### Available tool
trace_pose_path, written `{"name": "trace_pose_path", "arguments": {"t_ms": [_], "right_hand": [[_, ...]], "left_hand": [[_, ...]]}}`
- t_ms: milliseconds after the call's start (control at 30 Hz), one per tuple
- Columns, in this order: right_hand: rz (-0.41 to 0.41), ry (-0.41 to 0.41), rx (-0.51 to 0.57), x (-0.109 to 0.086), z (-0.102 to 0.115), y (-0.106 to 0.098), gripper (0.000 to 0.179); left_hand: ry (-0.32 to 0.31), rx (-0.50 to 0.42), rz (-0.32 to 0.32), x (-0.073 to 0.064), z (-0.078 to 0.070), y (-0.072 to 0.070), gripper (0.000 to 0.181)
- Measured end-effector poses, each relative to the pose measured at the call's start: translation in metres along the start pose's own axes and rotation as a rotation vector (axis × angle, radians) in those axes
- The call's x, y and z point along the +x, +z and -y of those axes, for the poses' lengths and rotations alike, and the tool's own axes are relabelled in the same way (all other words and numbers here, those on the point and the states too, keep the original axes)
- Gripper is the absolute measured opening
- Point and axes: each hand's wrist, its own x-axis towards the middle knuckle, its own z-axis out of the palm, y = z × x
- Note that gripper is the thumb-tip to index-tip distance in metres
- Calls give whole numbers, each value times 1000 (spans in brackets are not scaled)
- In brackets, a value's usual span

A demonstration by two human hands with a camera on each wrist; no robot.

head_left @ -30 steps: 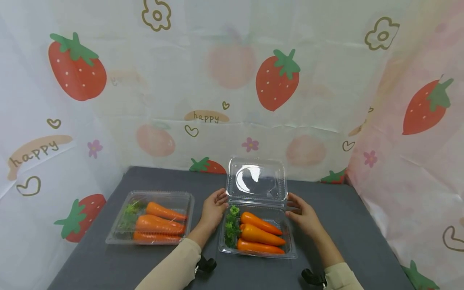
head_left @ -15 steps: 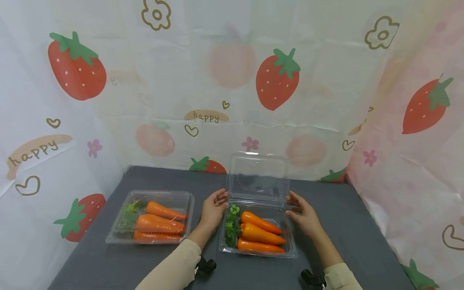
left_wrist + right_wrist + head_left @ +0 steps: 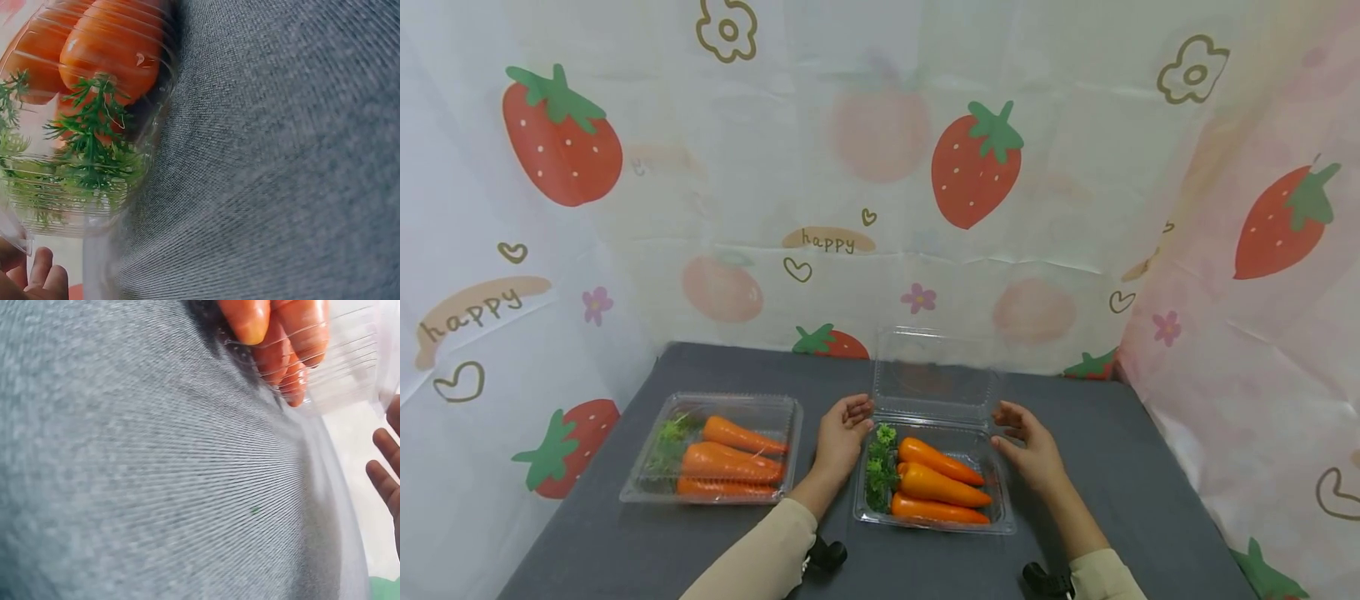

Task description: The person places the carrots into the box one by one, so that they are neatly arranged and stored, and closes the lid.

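Note:
In the head view a clear plastic container with its lid raised stands at the middle of the table. Three orange carrots lie in it, with green carrot tops along its left side. The hinged clear lid tilts up and back behind them. My left hand is at the container's back left corner, fingers loosely bent. At the back right corner my right hand has its fingers spread and relaxed, as the fingers in the right wrist view show. Whether either thumb touches the rim is unclear.
A second clear container, lid down, stands to the left with carrots and pale green tops inside. Grey cloth covers the table. Strawberry-printed curtains hang behind and at both sides.
The lid has tilted further back, and its bright glare is gone. Both hands have stayed almost in place beside the container.

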Motion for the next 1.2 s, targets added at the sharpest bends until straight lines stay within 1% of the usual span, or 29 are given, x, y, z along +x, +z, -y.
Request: {"name": "trace_pose_path", "arguments": {"t_ms": [67,167,267,400,500,600,733,800,867,967,1067,1100,1200], "right_hand": [[-15,-13,10,-2,9,0,58],[-31,-54,24,-6,23,-1,54],[-51,-83,26,-6,13,0,51],[-77,-108,32,-3,-9,3,48],[-94,-115,31,-3,-9,5,43],[-118,-112,1,-5,-5,8,34],[-134,-111,-32,-12,9,10,27],[-124,-117,-7,-15,15,10,26],[-107,-131,34,-17,14,9,25],[-86,-147,98,-18,3,8,25],[-58,-196,134,-19,-10,5,28],[-47,-210,147,-19,-13,4,32],[3,-295,155,-19,-19,0,54]], "left_hand": [[-4,-7,-8,0,0,0,37],[20,-4,-10,-1,0,0,35],[30,-5,-18,-1,0,0,33],[38,-1,-41,-2,1,1,30],[40,19,-69,-4,0,1,27],[49,59,-98,-7,1,0,20],[49,107,-122,-12,3,-3,13],[44,114,-127,-14,3,-4,12],[44,121,-126,-15,2,-4,12],[51,134,-115,-16,1,-6,14],[61,154,-90,-17,-1,-8,19],[58,151,-81,-17,-2,-8,21],[47,146,-56,-19,-6,-10,34]]}}
